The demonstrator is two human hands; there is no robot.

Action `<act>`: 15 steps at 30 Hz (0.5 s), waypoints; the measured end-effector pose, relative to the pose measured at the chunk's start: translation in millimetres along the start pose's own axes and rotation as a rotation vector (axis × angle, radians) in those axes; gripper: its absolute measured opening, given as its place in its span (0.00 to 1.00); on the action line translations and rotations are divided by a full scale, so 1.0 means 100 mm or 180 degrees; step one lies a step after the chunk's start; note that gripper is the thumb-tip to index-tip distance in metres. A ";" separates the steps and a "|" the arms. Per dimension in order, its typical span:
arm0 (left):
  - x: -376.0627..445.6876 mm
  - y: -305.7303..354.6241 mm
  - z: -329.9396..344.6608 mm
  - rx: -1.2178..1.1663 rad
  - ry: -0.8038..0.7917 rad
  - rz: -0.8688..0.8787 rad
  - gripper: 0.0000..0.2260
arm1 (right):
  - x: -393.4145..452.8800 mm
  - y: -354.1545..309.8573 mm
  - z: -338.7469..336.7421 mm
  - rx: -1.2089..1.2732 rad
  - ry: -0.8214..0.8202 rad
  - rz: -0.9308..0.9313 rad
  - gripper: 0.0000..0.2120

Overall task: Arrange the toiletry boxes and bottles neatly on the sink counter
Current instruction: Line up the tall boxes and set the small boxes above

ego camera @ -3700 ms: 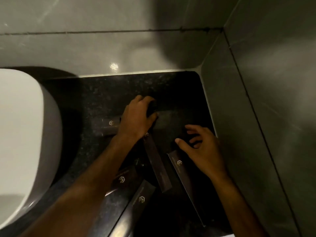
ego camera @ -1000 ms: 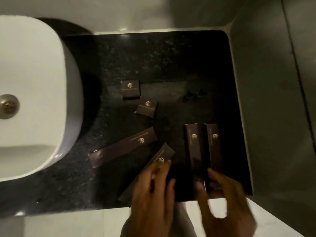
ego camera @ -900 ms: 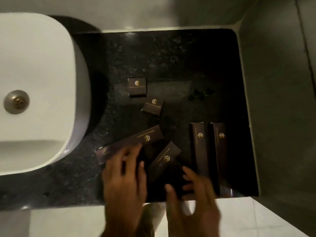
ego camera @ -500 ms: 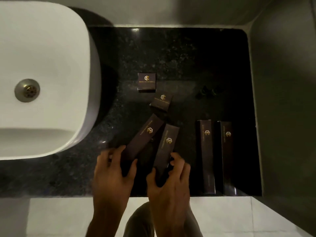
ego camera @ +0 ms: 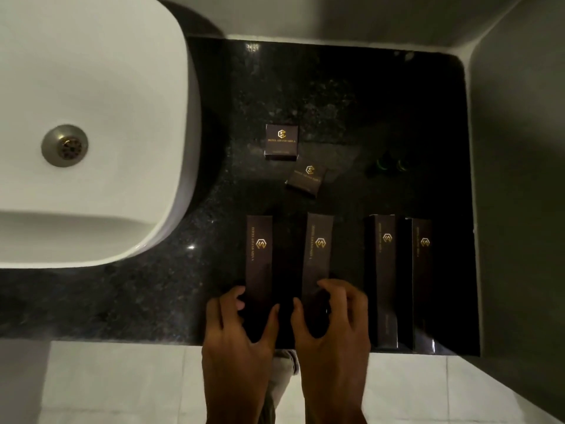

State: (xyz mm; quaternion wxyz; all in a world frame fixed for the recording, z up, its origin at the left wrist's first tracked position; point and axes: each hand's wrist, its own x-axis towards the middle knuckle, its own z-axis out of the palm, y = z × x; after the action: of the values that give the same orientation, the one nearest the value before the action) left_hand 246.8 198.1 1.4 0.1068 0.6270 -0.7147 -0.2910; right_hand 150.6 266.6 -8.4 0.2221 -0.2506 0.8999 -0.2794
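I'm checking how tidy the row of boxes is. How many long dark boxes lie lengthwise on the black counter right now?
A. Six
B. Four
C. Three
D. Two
B: four long boxes lie roughly parallel, the left hand on the first long box, the right hand on the second long box, then the third long box and the fourth long box.

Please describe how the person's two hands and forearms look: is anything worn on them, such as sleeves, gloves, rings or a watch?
Both hands are bare: the left hand and the right hand show no gloves, and no rings can be seen in this dim light. The wrists and forearms down to the picture's lower edge are uncovered too, with no sleeve, watch or bracelet in view.
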 end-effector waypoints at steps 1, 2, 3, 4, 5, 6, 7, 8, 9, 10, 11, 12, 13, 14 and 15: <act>0.01 0.01 0.01 -0.0016 -0.0005 0.0010 0.26 | 0.00 0.01 0.00 -0.0012 -0.0061 0.0002 0.26; 0.02 0.02 0.01 -0.0018 -0.0006 0.0013 0.27 | 0.00 0.02 0.00 -0.0023 -0.0115 0.0000 0.26; 0.03 0.03 0.01 -0.0012 0.0001 0.0010 0.27 | 0.00 0.02 0.00 -0.0025 -0.0133 -0.0003 0.26; 0.04 0.04 0.01 -0.0018 0.0016 -0.0013 0.27 | 0.02 0.01 -0.02 -0.0009 -0.0084 -0.0015 0.27; 0.05 0.05 -0.01 -0.0065 0.0056 -0.0061 0.28 | 0.04 -0.01 -0.05 0.0033 0.0037 -0.0041 0.27; 0.09 0.09 -0.04 -0.0164 0.0139 -0.0110 0.28 | 0.09 -0.04 -0.10 0.0080 0.0202 -0.0119 0.26; 0.15 0.14 -0.09 -0.0287 0.0261 -0.0117 0.27 | 0.18 -0.09 -0.16 0.0094 0.0340 -0.0264 0.24; 0.24 0.20 -0.15 -0.0379 0.0361 -0.0034 0.25 | 0.30 -0.16 -0.22 0.0069 0.0411 -0.0453 0.22; 0.35 0.27 -0.20 -0.0395 0.0398 0.0170 0.22 | 0.46 -0.23 -0.28 0.0056 0.0403 -0.0635 0.20; 0.50 0.35 -0.24 -0.0341 0.0359 0.0446 0.18 | 0.64 -0.32 -0.32 0.0093 0.0321 -0.0758 0.19; 0.69 0.46 -0.26 -0.0297 0.0257 0.0710 0.15 | 0.86 -0.41 -0.35 0.0157 0.0200 -0.0831 0.20; 0.90 0.57 -0.28 -0.0258 0.0109 0.0922 0.15 | 1.09 -0.50 -0.36 0.0182 0.0094 -0.0908 0.22; 1.14 0.68 -0.27 -0.0144 0.0005 0.1127 0.16 | 1.32 -0.58 -0.36 0.0128 0.0005 -0.0985 0.25; 1.38 0.78 -0.26 0.0085 -0.0027 0.1344 0.20 | 1.53 -0.64 -0.35 -0.0026 -0.0092 -0.1048 0.30; 1.60 0.87 -0.24 0.0384 -0.0095 0.1521 0.26 | 1.71 -0.68 -0.34 -0.0246 -0.0179 -0.1106 0.34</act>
State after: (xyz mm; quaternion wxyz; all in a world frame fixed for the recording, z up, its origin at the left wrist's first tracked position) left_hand 156.2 42.3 34.8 0.1243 0.4410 -0.8603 -0.2236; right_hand 21.8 132.9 13.7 0.1858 -0.4185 0.8465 -0.2717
